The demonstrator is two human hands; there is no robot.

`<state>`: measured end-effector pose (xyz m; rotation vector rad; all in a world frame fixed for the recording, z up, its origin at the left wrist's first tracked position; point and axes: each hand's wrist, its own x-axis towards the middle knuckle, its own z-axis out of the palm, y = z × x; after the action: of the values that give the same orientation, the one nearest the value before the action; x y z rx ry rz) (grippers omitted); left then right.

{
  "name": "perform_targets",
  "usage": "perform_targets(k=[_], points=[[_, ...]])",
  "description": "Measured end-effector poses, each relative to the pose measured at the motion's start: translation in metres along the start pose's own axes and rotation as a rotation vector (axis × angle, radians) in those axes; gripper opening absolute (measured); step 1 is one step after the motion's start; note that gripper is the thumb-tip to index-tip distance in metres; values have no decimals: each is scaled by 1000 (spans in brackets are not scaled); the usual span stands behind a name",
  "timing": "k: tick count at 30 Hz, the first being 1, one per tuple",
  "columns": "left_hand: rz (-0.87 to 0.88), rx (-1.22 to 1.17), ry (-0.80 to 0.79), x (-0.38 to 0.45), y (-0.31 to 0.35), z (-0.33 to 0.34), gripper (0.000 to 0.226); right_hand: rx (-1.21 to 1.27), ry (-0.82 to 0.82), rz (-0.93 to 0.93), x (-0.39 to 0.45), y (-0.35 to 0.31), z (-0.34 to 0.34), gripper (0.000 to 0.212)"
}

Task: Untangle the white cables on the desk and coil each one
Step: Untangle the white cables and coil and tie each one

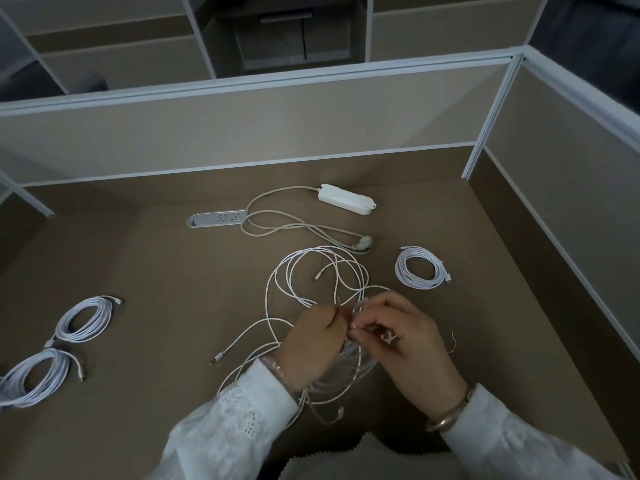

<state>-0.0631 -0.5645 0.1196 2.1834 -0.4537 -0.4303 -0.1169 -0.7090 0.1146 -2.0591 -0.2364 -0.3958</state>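
- My left hand (317, 336) and right hand (398, 336) meet just above the near middle of the desk (156, 271), fingers curled, both pinching strands of the tangled white cables (311, 271).
- Exactly which strand each fingertip has I can't tell; the spot where my hands meet is blurred.
- The tangle spreads in loose loops beyond my hands and bunches underneath them, with one plug end (215, 359) lying free to the left.
- Finished work: a coiled cable (420, 268) to the right, well apart from the tangle, and two coils at the far left, the farther coil (85, 318) just beside the nearer coil (33, 379).
- Behind the tangle lie a white power adapter (347, 199) with its own thicker cord (277, 228), and a socket strip (216, 220) set into the desk.
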Motion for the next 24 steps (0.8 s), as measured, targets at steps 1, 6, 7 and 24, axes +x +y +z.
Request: perform_targets(k=[1, 6, 7, 24], points=[[0, 23, -58, 0, -2, -2, 32, -13, -31, -21, 2, 2, -3, 2], [-172, -255, -290, -7, -1, -6, 30, 134, -194, -17, 10, 9, -13, 2], [-229, -327, -305, -8, 1, -7, 28, 194, -204, 8, 10, 9, -12, 4], [41, -153, -447, -9, -6, -12, 29, 483, -377, 284, 15, 14, -17, 13]])
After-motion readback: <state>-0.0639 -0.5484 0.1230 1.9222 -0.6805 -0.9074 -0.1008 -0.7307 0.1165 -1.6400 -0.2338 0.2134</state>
